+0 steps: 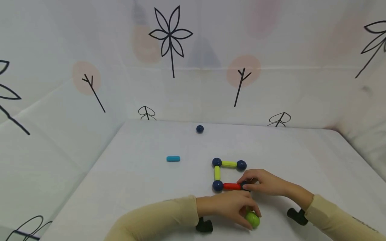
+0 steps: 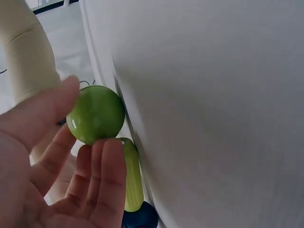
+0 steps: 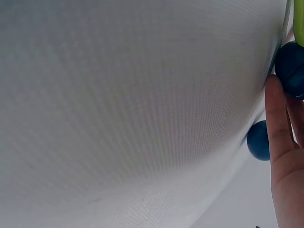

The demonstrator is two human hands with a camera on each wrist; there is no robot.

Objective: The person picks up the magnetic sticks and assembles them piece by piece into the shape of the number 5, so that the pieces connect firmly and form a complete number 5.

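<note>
My left hand (image 1: 230,205) holds a green ball (image 1: 252,219) between thumb and fingers, low on the white table. From that ball a yellow-green rod (image 2: 134,176) runs to a dark blue ball (image 2: 141,217) in the left wrist view; the left hand hides this rod from the head view. My right hand (image 1: 266,182) pinches the dark blue ball (image 3: 289,66) at the right end of a red rod (image 1: 231,186). The red rod meets a corner ball (image 1: 217,185). Upward continue a yellow-green rod (image 1: 217,173), another ball (image 1: 216,162), a top rod (image 1: 229,164) and an end ball (image 1: 241,165).
A light blue rod (image 1: 173,159) lies apart, left of the joined pieces. One loose dark blue ball (image 1: 200,129) sits near the table's back edge. White printed cloth (image 1: 199,90) hangs behind the table. Dark wrist-worn devices (image 1: 204,226) show beneath both sleeves.
</note>
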